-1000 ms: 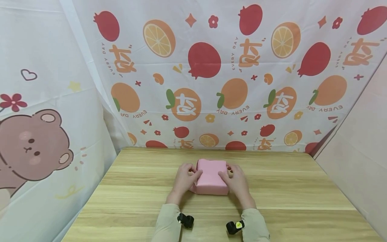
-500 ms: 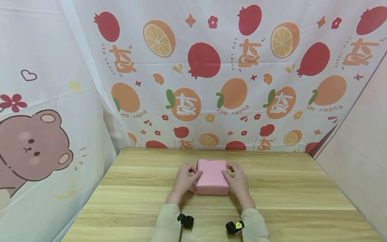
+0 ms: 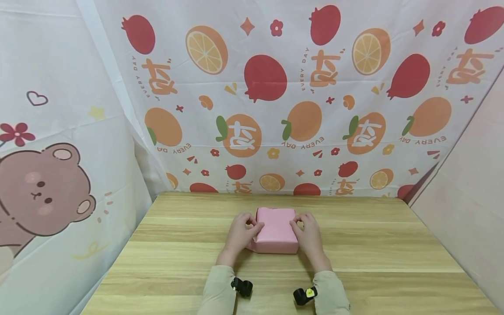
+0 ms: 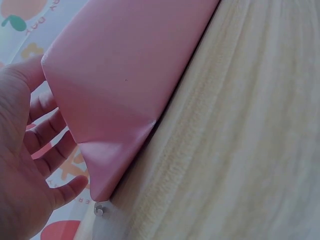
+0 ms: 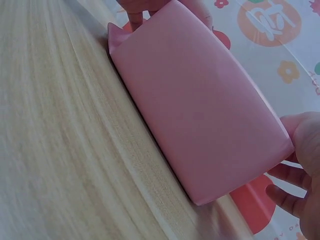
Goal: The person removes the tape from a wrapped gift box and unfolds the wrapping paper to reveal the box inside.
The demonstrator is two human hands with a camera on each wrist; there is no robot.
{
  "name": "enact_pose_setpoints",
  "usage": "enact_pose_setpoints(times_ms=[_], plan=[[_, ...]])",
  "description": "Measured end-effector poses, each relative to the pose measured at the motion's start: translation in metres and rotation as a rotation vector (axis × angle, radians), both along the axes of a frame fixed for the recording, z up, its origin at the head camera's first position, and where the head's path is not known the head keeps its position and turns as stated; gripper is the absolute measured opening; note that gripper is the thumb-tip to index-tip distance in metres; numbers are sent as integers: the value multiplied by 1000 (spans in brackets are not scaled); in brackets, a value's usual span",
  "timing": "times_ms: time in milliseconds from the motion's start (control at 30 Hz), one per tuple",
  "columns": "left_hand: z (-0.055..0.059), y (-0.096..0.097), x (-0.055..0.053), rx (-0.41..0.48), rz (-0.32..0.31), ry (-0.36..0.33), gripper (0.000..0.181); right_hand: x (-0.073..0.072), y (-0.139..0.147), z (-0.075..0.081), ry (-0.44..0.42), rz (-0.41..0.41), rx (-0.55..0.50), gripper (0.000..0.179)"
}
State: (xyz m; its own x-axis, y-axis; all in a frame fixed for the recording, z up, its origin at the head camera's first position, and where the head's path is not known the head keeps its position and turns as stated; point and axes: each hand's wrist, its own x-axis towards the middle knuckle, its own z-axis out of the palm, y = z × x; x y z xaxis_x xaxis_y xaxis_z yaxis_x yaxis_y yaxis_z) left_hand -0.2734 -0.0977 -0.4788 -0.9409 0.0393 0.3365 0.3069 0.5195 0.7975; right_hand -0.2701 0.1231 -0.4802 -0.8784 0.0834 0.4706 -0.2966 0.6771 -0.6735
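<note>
A box wrapped in pink paper point(image 3: 276, 224) sits on the wooden table, its smooth front side facing me. At its lower left corner a creased paper flap point(image 4: 111, 165) juts out past the end. My left hand point(image 3: 241, 231) holds the box's left edge, thumb on the top and fingers bent behind the side. On the opposite edge, my right hand point(image 3: 309, 232) pinches with thumb and forefinger at the upper right side. In the right wrist view the other fingers point(image 5: 287, 197) of this hand are loosely bent beside the box's end.
The light wooden table point(image 3: 378, 253) extends around the box on all sides. A fruit-print curtain point(image 3: 267, 122) hangs along its back edge, and a bear-print curtain point(image 3: 47, 175) stands to the left. A pale curtain point(image 3: 464, 183) closes off the right side.
My right thumb has slid from the top of the box outward to its right edge, closer to the forefinger. The left hand and the box have stayed in place.
</note>
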Motion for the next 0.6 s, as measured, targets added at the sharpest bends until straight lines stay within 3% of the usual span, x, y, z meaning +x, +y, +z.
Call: enact_pose_setpoints(times_ms=[333,600], plan=[[2,0,0,13,-12,-40,24,1,1,5,-51,6,17,13],[2,0,-2,11,-18,-48,25,1,12,5,-89,-53,11,12]])
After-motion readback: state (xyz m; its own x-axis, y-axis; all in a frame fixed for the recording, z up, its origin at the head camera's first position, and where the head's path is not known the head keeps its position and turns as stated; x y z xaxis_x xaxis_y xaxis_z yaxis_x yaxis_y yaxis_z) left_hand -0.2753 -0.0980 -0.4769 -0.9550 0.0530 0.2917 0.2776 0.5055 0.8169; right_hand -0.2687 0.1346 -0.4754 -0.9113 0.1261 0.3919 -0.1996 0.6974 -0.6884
